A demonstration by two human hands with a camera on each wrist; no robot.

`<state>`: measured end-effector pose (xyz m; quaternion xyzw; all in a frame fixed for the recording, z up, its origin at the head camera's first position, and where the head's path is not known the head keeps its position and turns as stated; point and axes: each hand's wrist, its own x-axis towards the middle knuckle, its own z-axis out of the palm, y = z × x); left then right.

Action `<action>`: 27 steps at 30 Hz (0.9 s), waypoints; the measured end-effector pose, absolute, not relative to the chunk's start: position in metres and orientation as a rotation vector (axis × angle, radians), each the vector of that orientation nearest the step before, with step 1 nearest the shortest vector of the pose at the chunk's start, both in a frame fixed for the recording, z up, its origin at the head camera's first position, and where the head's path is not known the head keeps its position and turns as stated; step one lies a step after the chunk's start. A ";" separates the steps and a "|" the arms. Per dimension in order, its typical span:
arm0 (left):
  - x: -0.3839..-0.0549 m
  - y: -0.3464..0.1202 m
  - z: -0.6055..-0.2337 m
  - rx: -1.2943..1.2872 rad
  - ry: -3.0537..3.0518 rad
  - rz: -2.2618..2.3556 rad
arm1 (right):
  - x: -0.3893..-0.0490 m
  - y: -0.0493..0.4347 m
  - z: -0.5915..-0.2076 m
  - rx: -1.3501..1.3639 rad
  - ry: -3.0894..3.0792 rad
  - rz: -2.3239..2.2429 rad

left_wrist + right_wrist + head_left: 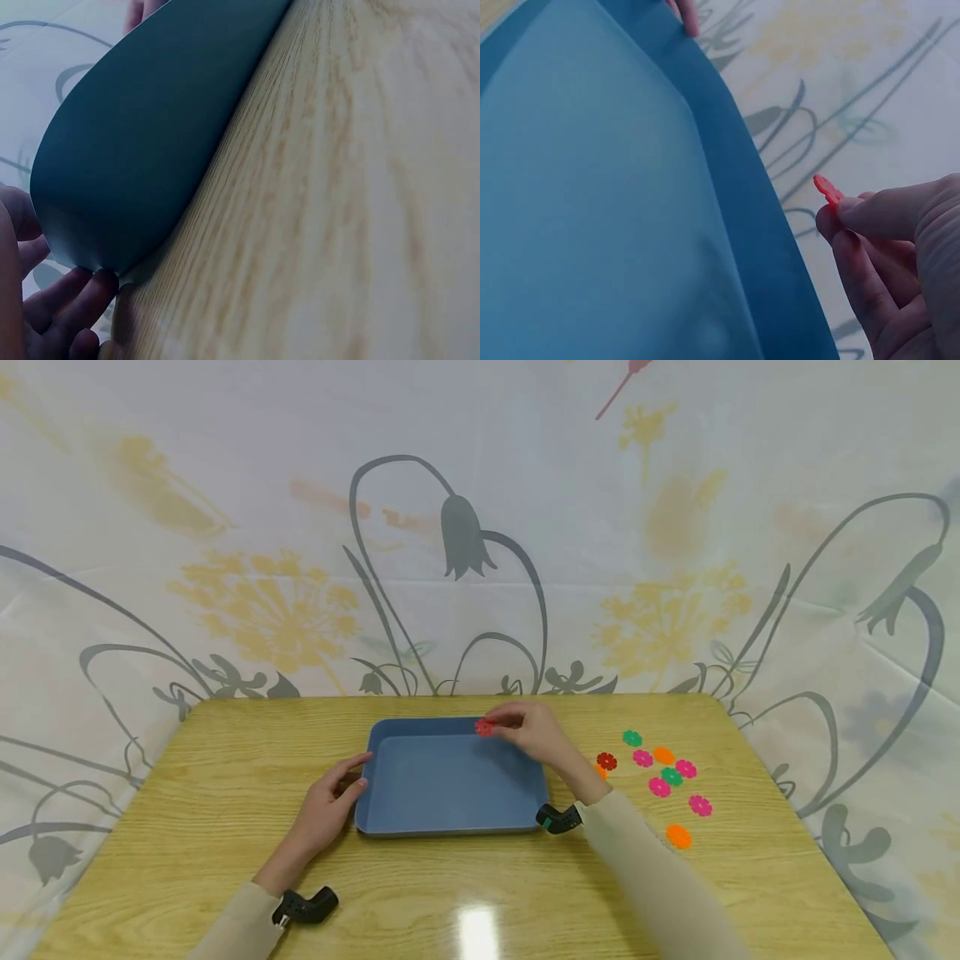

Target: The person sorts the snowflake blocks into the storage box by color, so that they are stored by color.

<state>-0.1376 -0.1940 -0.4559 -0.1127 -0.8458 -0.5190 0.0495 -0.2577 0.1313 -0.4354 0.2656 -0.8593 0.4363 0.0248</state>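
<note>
My right hand [531,732] pinches a small red flower-shaped plastic disc [484,727] between thumb and fingers, at the far rim of a blue tray [450,785]. In the right wrist view the disc [826,189] is seen nearly edge-on at the fingertips, beside the tray's wall [757,247]. My left hand [327,808] rests against the tray's left side, fingers fairly straight and touching its rim. Seen from the left wrist, fingertips [97,289] meet the lower corner of the tray's outer wall [135,135].
Right of the tray lie several loose flower-shaped discs: green [632,738], pink [701,806], orange [678,837] and dark red [607,762]. They are spread on a wooden table [405,893]. A flower-printed cloth [480,635] hangs behind the table's far edge.
</note>
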 end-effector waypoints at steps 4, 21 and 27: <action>-0.138 -0.194 -0.456 -0.348 -2.568 -1.585 | -0.263 0.114 -0.439 0.864 -2.683 1.346; -0.138 -0.194 -0.456 -0.306 -2.573 -1.577 | -0.276 0.060 -0.458 0.828 -2.760 1.679; -0.138 -0.193 -0.454 -0.282 -2.576 -1.568 | -0.277 0.049 -0.458 0.796 -2.828 1.720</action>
